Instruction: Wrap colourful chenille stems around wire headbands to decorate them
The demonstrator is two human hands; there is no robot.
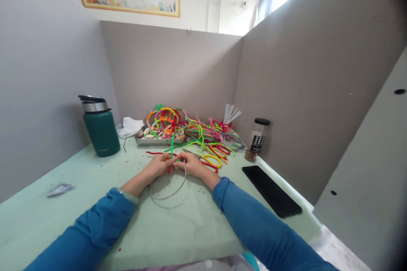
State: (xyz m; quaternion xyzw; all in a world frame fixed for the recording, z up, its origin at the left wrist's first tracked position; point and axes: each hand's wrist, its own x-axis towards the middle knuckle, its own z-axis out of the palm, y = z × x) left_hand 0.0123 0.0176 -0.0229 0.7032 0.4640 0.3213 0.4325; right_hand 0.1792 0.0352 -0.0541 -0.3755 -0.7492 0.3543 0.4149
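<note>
Green pipe cleaner [172, 148] pinched between both hands; jar label [257, 143] unreadable.

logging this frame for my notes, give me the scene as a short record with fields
setting: pale green table inside grey partitions
left hand: pinching a green stem and the band
right hand: gripping a grey band, which curves toward the person
behind hands: tray of finished hoops, loose pile of stems
left side: green flask, tissue
right side: phone, jar
</note>
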